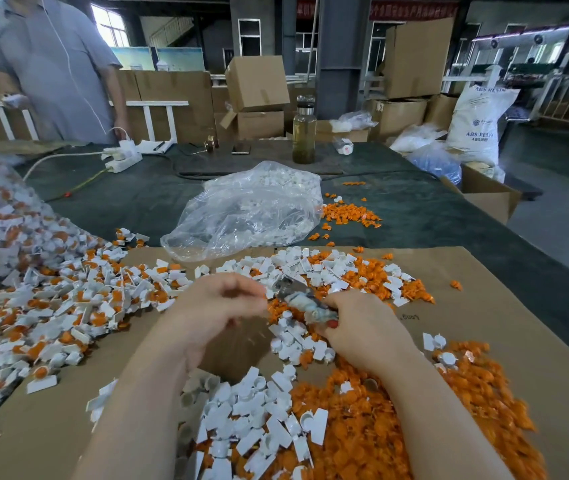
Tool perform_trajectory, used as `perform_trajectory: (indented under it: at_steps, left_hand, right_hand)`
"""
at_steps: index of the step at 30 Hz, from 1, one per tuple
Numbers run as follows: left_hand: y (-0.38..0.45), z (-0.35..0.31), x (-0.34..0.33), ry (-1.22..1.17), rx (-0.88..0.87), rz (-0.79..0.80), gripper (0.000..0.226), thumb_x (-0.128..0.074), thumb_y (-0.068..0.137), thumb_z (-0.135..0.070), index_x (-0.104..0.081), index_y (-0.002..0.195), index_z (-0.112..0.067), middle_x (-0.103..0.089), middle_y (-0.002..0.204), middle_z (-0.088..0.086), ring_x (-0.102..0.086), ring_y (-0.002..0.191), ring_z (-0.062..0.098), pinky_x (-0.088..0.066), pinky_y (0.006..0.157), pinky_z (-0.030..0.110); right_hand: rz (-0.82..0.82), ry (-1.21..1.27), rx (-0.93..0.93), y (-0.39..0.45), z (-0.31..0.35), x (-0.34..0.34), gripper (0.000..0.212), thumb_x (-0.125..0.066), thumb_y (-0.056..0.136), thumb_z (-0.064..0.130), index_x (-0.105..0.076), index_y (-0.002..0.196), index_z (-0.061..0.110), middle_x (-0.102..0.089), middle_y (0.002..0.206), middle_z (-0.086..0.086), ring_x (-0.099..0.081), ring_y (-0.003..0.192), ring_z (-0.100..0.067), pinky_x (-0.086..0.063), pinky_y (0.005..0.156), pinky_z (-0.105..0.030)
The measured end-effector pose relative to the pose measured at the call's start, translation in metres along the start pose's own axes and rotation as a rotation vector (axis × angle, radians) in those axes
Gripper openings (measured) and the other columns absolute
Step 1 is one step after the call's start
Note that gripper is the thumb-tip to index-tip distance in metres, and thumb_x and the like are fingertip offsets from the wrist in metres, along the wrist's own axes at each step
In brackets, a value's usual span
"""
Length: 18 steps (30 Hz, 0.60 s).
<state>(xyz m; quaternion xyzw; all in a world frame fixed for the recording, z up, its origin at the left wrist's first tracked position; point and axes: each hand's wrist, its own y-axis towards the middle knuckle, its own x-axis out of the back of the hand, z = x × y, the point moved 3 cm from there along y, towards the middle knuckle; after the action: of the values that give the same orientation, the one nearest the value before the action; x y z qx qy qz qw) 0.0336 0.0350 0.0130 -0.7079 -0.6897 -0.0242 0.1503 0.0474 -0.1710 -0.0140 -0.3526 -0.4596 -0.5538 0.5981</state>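
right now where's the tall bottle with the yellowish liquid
In the head view the bottle stands upright at the far side of the dark table, right of centre, between a phone and a small white container, beyond the clear bag.

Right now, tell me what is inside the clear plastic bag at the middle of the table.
White plastic pieces show through the clear bag, heaped at its far end. Whatever lies beneath that heap is covered.
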Motion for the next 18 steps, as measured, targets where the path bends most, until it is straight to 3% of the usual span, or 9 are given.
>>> perform_trajectory:
  at_steps: [3,6,10,18]
  left_hand:
    - [0.001,0.000,-0.015,0.411,-0.043,0.190,0.017,-0.083,0.075,-0.015,-0.077,0.079,-0.030,-0.075,0.089,-0.014,-0.067,0.090,0.003,-0.042,0.074,0.016]
    - [0.003,0.004,-0.022,0.618,-0.061,0.207,0.021,-0.085,0.076,-0.016,-0.075,0.085,-0.032,-0.071,0.092,-0.013,-0.063,0.085,0.001,-0.040,0.062,0.010]
    - [0.004,0.005,-0.025,0.691,-0.073,0.173,0.028,-0.089,0.071,-0.024,-0.070,0.090,-0.032,-0.067,0.091,-0.016,-0.060,0.079,-0.003,-0.038,0.053,0.006]
    - [0.006,0.007,-0.031,0.735,-0.123,0.108,0.023,-0.087,0.073,-0.032,-0.067,0.083,-0.030,-0.065,0.088,-0.014,-0.060,0.077,0.001,-0.047,0.062,0.018]
  right_hand:
    - [-0.001,-0.034,-0.022,0.000,0.000,-0.003,0.008,-0.063,0.090,0.036,-0.060,0.090,0.029,-0.059,0.080,0.009,-0.057,0.072,-0.011,-0.044,0.054,-0.026]
    - [0.015,-0.030,-0.042,0.000,-0.002,-0.003,0.011,-0.065,0.088,0.038,-0.062,0.091,0.028,-0.060,0.080,0.008,-0.058,0.073,-0.012,-0.048,0.056,-0.027]
    - [0.085,-0.012,-0.052,0.000,0.000,-0.005,0.018,-0.068,0.086,0.039,-0.063,0.099,0.027,-0.063,0.089,0.004,-0.060,0.079,-0.015,-0.053,0.064,-0.030]
    - [-0.025,0.058,-0.055,-0.003,0.002,0.005,0.017,-0.065,0.087,0.044,-0.058,0.093,0.029,-0.060,0.087,0.008,-0.058,0.081,-0.014,-0.046,0.061,-0.029]
